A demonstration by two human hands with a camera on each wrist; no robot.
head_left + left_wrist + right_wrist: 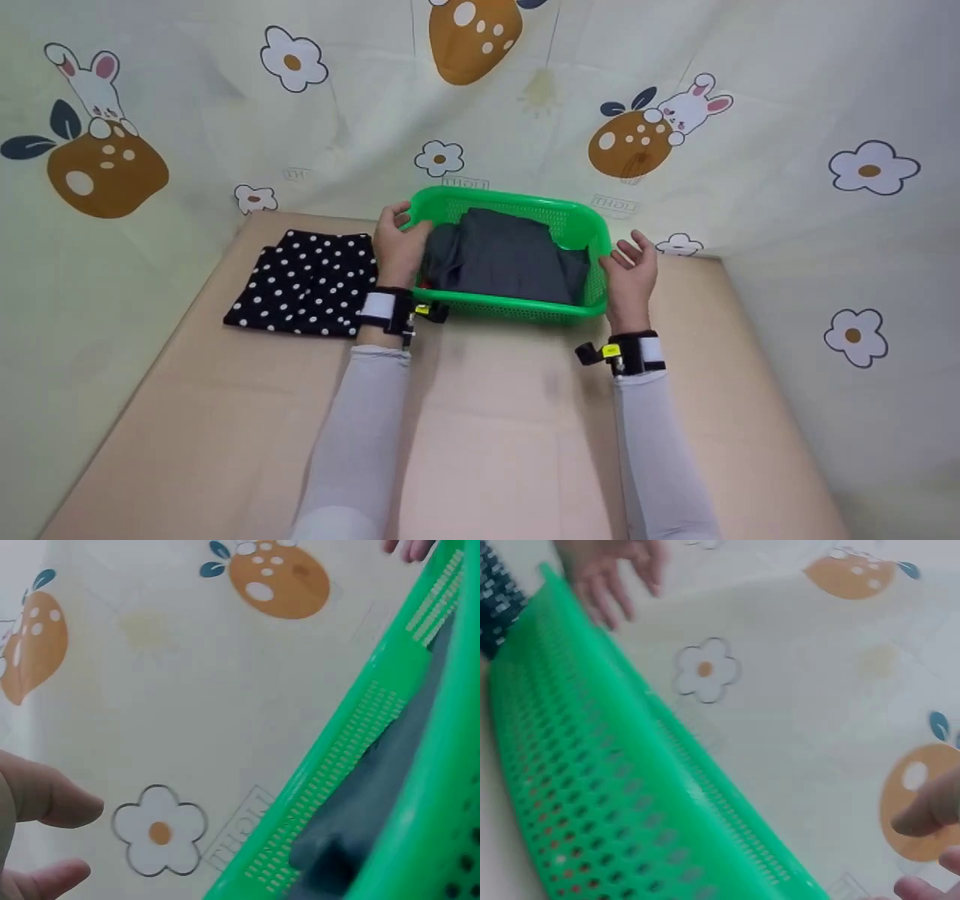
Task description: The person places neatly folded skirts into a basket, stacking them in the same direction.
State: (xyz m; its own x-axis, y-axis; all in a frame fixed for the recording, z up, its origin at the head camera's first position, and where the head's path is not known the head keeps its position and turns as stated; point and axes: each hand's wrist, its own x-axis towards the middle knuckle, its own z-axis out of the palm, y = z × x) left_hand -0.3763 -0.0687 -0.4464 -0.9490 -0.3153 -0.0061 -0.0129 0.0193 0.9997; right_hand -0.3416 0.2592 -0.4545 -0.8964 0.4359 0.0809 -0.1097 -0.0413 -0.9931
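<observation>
A green plastic basket with perforated walls stands at the back of the table. Folded dark grey cloth fills most of it. My left hand is at the basket's left end, its fingers loosely bent. In the left wrist view, thumb and finger are apart, with nothing between them. Beside the right end is my right hand, fingers spread and relaxed; the right wrist view shows its fingertips away from the basket wall. Whether either palm touches the rim is hidden.
Left of the basket lies a folded black cloth with white dots, close to my left wrist. A pale curtain printed with rabbits and flowers hangs behind the tan tabletop. Both wrists wear strapped cameras.
</observation>
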